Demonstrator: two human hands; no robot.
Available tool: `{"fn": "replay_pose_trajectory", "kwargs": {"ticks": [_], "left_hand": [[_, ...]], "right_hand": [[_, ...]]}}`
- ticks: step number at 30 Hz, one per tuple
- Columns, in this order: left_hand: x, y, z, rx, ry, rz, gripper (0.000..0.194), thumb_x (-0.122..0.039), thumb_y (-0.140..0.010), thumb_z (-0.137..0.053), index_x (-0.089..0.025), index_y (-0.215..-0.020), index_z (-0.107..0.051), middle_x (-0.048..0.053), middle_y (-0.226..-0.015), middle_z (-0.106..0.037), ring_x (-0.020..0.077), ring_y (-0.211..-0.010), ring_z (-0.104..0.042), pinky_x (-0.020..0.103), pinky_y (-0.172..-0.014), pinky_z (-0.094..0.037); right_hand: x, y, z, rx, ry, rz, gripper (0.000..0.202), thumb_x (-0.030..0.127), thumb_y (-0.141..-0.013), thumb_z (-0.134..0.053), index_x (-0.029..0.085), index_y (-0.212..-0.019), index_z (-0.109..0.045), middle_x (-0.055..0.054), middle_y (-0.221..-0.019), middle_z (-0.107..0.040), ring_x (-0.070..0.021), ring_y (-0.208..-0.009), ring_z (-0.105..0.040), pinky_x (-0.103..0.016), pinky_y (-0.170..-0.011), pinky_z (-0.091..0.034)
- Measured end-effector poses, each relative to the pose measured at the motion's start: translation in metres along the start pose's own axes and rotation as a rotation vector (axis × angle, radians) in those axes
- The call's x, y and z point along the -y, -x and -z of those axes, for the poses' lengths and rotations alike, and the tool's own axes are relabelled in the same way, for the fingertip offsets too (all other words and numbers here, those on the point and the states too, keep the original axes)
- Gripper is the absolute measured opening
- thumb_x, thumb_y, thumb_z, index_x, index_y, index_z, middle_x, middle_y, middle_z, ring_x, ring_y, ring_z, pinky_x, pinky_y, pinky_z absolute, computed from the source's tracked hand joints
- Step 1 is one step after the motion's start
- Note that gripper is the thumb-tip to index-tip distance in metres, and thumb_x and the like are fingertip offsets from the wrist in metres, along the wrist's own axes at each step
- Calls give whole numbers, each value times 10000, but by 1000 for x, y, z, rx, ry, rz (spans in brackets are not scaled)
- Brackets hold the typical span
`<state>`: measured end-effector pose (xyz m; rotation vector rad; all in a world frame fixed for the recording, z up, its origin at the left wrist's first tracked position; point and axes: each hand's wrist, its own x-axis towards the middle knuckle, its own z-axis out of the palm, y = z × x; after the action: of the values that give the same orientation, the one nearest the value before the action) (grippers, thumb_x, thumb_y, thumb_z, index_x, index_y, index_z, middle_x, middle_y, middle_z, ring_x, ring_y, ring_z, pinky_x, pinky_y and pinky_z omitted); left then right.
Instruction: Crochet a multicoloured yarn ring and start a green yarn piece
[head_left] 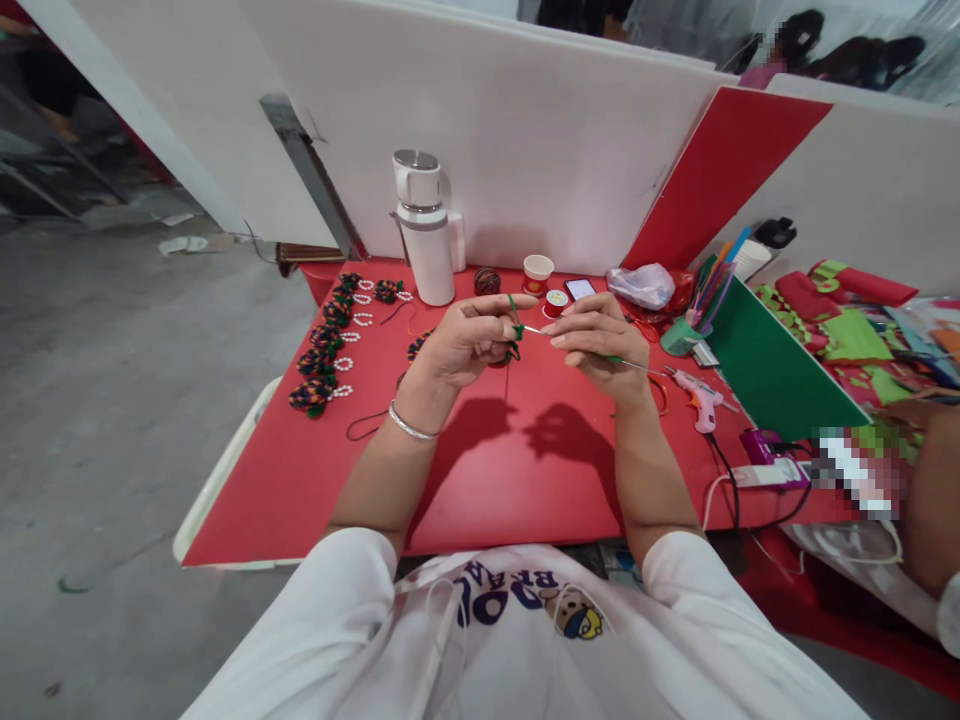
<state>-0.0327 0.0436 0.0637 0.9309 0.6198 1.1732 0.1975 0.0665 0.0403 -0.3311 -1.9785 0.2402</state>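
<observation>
My left hand (476, 338) pinches a small piece of green yarn work (515, 330), with a green strand raised by the index finger. My right hand (600, 342) is closed around a thin crochet hook (532, 329) with a green grip, its tip at the yarn work. Both hands are above the red table (495, 500). A dark multicoloured yarn ball (487, 282) lies behind them. At the left, several dark yarn pieces (309, 394) with white bead loops (341, 391) form a column. Another yarn piece is partly hidden behind my left wrist.
A white bottle (427, 250), paper cup (538, 270), red spool (555, 303) and phone (580, 289) stand or lie behind my hands. At right are a pink glue gun (703, 400), pen cup (679, 337), power strip (769, 474), green divider (780, 360) and another person's arm (930, 500).
</observation>
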Motion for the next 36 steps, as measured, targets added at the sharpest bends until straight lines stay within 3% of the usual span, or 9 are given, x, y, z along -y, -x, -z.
{"fn": "replay_pose_trajectory", "kwargs": {"ticks": [11,16,19,22,26,30,36], "left_hand": [[1,0,1,48,23,61,364,-80,-538,-770,-117,-888,-864,-41,-523,-549,9,-413,-306,187,-428,-197],[6,-1,-1,43,14,44,331,-94,-562,-825,-136,-887,-869,-23,-556,-601,17,-430,-375,180,-454,-301],[9,-3,-4,53,-1,19,355,-121,-547,-889,-161,-900,-875,-18,-604,-642,35,-443,-460,186,-453,-332],[10,-3,-7,-8,-27,-46,387,-118,-541,-910,-178,-922,-879,-23,-636,-651,46,-447,-504,189,-425,-283],[10,-2,-10,-78,-56,-104,382,-118,-547,-911,-172,-923,-875,-22,-657,-649,49,-446,-502,206,-406,-254],[9,0,-10,-79,-60,-120,382,-142,-568,-923,-170,-945,-871,-11,-687,-669,51,-467,-506,211,-410,-277],[5,0,-2,-72,-94,-128,354,-206,-634,-926,-183,-982,-865,23,-805,-746,85,-577,-613,203,-469,-387]], "right_hand": [[7,-4,7,3,-147,-80,181,508,-991,-721,388,-1050,-843,18,-1006,-870,-224,-984,-753,-510,-989,-596],[-5,3,-17,-97,-341,-231,306,606,-958,-723,324,-923,-838,-14,-910,-861,-226,-910,-791,-504,-958,-616],[-12,7,-36,-193,-434,-229,325,633,-957,-708,331,-936,-826,-11,-910,-856,-224,-905,-792,-497,-927,-633],[-10,6,-44,-293,-280,-208,329,639,-957,-703,334,-974,-826,-21,-963,-852,-231,-973,-779,-512,-968,-621],[-1,0,-40,-274,6,-120,292,610,-972,-695,357,-1024,-833,-23,-1069,-858,-243,-1040,-758,-529,-1006,-599],[2,-2,-36,-277,3,-64,219,533,-999,-697,362,-1069,-817,-7,-1072,-866,-238,-1004,-784,-530,-987,-614],[2,-2,-34,-290,-23,-134,248,551,-1004,-682,345,-1022,-820,-14,-1039,-866,-247,-1006,-789,-551,-1020,-604]]}}
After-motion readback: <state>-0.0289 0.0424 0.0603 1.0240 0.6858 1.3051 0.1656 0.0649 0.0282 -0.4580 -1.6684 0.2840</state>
